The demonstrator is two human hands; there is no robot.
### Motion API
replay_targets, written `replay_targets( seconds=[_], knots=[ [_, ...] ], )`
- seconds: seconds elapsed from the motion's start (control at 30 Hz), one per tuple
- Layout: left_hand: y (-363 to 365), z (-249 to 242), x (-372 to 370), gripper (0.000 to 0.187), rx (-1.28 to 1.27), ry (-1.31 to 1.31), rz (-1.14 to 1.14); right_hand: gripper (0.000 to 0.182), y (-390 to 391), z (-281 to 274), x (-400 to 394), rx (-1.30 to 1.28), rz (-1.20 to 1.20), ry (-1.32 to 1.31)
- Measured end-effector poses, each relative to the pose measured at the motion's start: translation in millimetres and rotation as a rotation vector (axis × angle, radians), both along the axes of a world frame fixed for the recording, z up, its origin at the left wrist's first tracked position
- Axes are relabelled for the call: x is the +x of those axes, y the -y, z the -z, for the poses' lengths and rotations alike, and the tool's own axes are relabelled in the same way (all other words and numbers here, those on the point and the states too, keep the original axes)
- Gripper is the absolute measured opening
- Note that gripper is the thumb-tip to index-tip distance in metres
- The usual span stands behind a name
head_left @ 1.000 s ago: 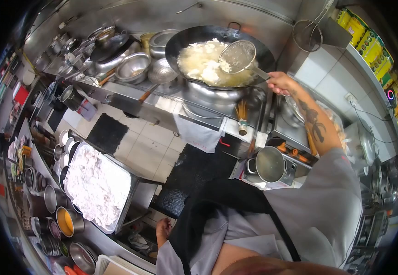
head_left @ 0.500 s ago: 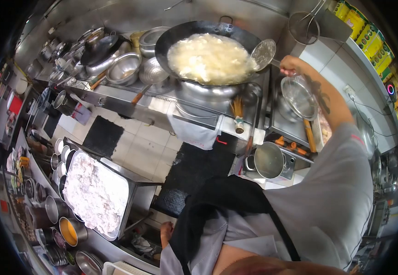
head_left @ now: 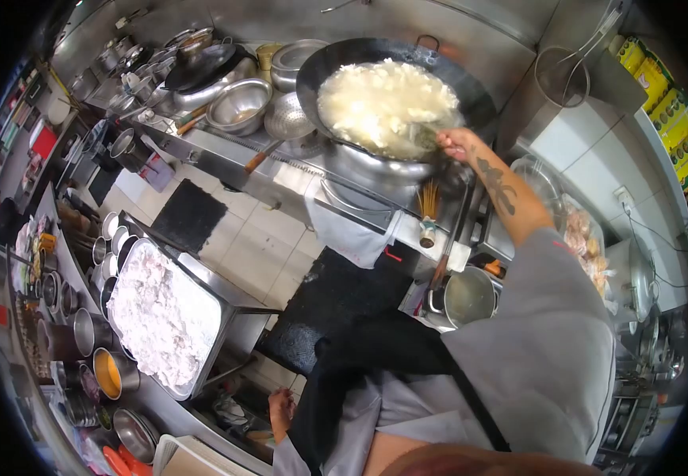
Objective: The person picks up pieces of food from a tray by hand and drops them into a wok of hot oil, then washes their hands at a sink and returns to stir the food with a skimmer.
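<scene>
A large black wok [head_left: 475, 95] holds bubbling liquid with many pale pieces [head_left: 383, 99]. Over the wok's right side, my right hand [head_left: 456, 144] is closed around the handle of a skimmer [head_left: 425, 140], whose head is partly sunk in the liquid. Low in the view, beside the black apron, hangs my left hand [head_left: 282, 407]; its fingers look curled, and whether anything is in them is too small to tell.
Left of the wok are a perforated ladle [head_left: 289, 117], a steel bowl [head_left: 239, 107] and a bamboo brush [head_left: 428, 208]. A tray of pale floured pieces [head_left: 217, 333] stands at the lower left. A pot [head_left: 471, 297] sits below the stove's right end.
My right hand has moved left and down toward the wok, and the skimmer head has gone from above the rim into the liquid. The whole view has shifted slightly.
</scene>
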State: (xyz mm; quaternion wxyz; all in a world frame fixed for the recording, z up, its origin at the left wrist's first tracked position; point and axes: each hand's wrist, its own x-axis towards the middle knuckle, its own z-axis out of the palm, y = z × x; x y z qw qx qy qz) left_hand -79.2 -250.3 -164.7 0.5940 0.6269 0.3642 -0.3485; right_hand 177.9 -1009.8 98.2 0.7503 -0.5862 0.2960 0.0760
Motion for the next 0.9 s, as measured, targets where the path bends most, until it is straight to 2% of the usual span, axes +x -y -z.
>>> replay_targets(
  seconds=[0.07,0.17,0.23,0.3,0.37,0.43,0.57,0.67,0.77,0.87,0.9],
  knots=[
    [-7,-1,-2,0.004,0.043,0.042,0.024,0.016,-1,-4,-13,-0.010,0.137,0.079],
    [-15,10,-3,0.004,0.057,0.047,0.006,0.015,1,-28,-67,-0.101,0.050,0.102],
    [-30,44,-5,0.004,0.056,0.032,0.036,0.014,-12,-50,-92,-0.193,0.073,0.073],
    [-53,97,-12,0.004,0.084,-0.004,0.109,0.012,-17,-65,-108,-0.315,-0.004,-0.001],
    [-65,127,-9,0.005,0.102,0.013,0.201,0.012,-23,-65,-111,-0.492,0.064,-0.051],
    [-64,125,3,0.004,0.058,0.064,0.282,0.013,-30,-75,-121,-0.660,0.111,-0.150],
    [-61,112,15,0.006,-0.028,0.147,0.449,0.017,-47,-88,-133,-0.708,0.124,-0.212],
    [-60,111,25,0.008,-0.054,0.115,0.410,0.020,-55,-91,-139,-0.794,0.101,-0.244],
    [-63,122,25,0.010,-0.068,0.055,0.347,0.020,-44,-74,-140,-0.788,0.204,-0.254],
    [-68,139,26,0.012,-0.098,0.035,0.288,0.018,-69,-97,-150,-0.854,0.124,-0.283],
    [-65,129,28,0.013,-0.115,0.027,0.257,0.017,-69,-98,-153,-0.817,0.119,-0.268]
  ],
)
